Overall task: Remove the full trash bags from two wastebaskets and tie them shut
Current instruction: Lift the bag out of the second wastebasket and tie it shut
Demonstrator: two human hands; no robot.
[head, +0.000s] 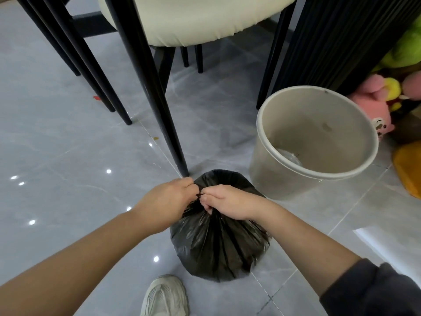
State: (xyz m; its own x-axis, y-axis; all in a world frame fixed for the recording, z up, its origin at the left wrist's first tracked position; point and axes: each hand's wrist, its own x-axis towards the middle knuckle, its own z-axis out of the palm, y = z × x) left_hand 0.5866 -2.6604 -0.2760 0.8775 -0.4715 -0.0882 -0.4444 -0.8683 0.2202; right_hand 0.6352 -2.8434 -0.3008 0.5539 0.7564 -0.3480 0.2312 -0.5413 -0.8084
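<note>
Bag (218, 242) neck pinched by L hand (168, 201) & R hand (230, 204), fingers closed; knot may slip if plastic released early.

The bag (218, 242) sits on the floor (57, 144) before me, my shoe (165, 296) nearer, a chair leg (157, 110) just beyond. The wastebasket (314, 142) stands to its right, toys (373, 103) farther right behind it.
</note>
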